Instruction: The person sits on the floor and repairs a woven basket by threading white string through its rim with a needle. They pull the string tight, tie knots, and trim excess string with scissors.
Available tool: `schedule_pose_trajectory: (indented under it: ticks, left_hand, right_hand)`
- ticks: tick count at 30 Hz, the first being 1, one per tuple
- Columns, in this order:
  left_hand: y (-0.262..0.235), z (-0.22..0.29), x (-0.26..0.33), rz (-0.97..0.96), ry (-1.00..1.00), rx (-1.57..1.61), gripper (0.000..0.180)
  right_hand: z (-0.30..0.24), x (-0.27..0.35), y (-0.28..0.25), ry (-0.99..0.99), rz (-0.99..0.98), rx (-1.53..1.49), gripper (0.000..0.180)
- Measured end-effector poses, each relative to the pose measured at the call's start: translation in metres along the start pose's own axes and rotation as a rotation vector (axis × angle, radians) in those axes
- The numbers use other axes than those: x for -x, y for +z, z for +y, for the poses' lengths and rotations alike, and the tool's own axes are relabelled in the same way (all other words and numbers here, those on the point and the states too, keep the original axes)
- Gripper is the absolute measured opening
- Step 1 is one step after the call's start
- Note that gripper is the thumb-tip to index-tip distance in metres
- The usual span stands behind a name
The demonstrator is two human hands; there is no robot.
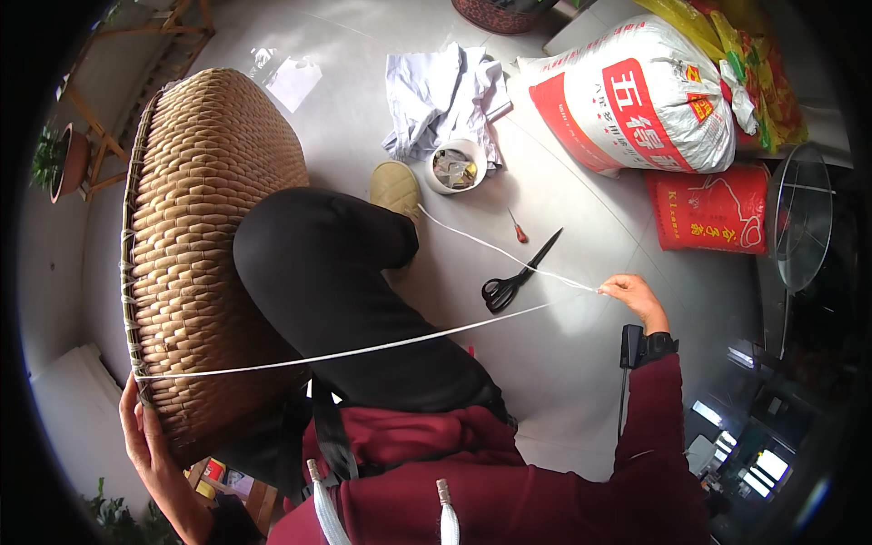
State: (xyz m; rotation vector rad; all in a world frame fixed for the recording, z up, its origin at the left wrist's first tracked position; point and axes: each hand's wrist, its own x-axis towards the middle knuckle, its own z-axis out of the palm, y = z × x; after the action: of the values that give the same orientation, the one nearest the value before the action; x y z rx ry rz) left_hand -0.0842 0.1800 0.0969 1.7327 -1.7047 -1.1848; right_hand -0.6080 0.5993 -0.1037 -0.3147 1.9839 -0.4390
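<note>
Basket (209, 245): a large woven one, propped on edge against the raised knee.
Cord (363, 350): white, drawn taut from the rim.
Left hand (145, 436): cupped open under the rim.
Right hand (631, 292): pinched on the cord.
Risk: the cord may be snagged by the scissors (518, 272) nearby.

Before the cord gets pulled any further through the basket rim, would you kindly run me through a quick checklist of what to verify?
1. Left hand steadies the basket at its rim: ok.
2. Right hand pinches the white cord: ok.
3. Cord runs taut from rim to right hand: ok.
4. Cord clear of the scissors on the floor: cannot tell, it passes close above them.
5. Cord snag-free over the black-clad knee: cannot tell.
</note>
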Motion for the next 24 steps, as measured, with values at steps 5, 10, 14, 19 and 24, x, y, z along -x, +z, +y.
schedule_pose_trajectory:
  ticks: [5,10,14,19,24]
  left_hand:
    - [0.008,0.009,0.004,0.012,-0.038,-0.016,0.040]
    - [0.010,0.013,0.007,0.058,-0.070,0.010,0.040]
    - [0.007,0.014,0.009,0.053,-0.107,-0.066,0.041]
    - [0.011,0.019,0.009,0.069,-0.111,-0.176,0.042]
    - [0.020,0.030,0.012,0.251,-0.238,-0.380,0.040]
  right_hand:
    - [0.069,-0.027,0.066,-0.114,0.007,-0.523,0.028]
    - [0.089,-0.080,0.056,0.085,1.084,-0.313,0.022]
    - [0.019,-0.150,0.066,-0.250,0.804,0.043,0.021]
    - [-0.058,-0.268,0.179,0.113,0.256,-0.351,0.022]
    - [-0.055,-0.321,0.220,0.343,0.384,-0.343,0.029]
